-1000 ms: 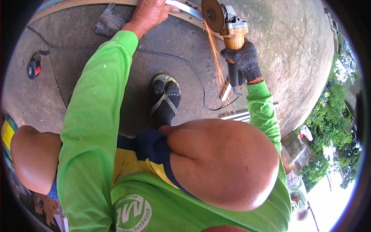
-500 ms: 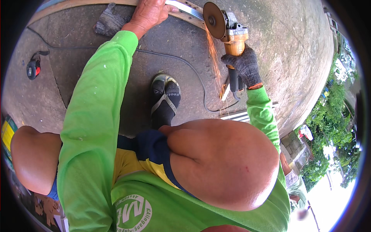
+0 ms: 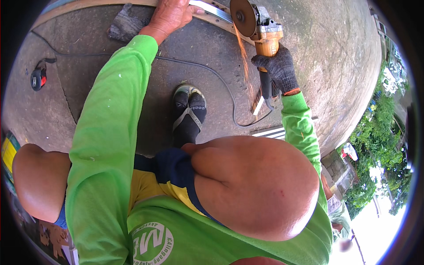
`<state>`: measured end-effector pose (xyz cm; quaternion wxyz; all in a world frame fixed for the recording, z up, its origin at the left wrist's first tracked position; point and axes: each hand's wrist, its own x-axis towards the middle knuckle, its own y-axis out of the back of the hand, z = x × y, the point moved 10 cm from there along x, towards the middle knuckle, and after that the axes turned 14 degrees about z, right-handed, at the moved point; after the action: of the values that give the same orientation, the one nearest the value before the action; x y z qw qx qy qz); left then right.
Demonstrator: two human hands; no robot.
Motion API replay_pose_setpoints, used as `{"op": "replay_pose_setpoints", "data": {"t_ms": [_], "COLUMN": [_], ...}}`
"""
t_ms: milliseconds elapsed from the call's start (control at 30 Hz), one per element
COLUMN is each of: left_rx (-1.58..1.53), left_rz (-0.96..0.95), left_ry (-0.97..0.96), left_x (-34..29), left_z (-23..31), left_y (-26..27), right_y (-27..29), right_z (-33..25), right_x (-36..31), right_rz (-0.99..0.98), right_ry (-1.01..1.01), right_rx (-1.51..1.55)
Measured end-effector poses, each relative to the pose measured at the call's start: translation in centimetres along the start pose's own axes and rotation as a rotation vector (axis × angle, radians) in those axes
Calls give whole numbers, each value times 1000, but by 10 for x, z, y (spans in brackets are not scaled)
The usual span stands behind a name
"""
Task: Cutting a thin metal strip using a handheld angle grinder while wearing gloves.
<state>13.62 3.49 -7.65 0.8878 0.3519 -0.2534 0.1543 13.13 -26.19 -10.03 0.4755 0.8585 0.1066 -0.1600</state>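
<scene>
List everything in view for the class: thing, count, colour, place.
Angle grinder: 1, yellow-grey, upper right
Sparks: many, orange, left of grinder
Metal strip: 1, silver, top centre
Wooden board: 1, brown, top edge
Crumpled fabric: 1, grey, upper left
Tape measure: 1, black-red, far left
Power cord: 1, dark, across floor
Short strip: 1, white, below grinder
Long strips: several, white, right of centre
Concrete floor: 1, grey, underfoot
Plants: several, green, right
Other person: 1, pale-clad, lower right
Flip-flop: 1, pale, centre
Left hand: 1, bare, on metal strip
Right hand: 1, grey-gloved, on grinder
Shirt: 1, green, bottom
Shorts: 1, blue-yellow, centre
Knees: 2, bare, below
</scene>
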Motion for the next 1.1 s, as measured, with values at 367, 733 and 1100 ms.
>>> {"op": "replay_pose_setpoints", "data": {"t_ms": [367,733,1100], "left_rx": [8,-1,-6], "left_rz": [3,-3,-9], "left_ry": [0,13,23], "left_x": [1,1,1], "left_z": [-1,0,-1], "left_y": [0,0,1], "right_y": [7,6,5], "right_z": [1,5,-3], "right_x": [-8,-15,-7], "right_rz": [0,-22,-38], "right_ry": [28,-17,-7], "right_rx": [-56,-56,-69]}}
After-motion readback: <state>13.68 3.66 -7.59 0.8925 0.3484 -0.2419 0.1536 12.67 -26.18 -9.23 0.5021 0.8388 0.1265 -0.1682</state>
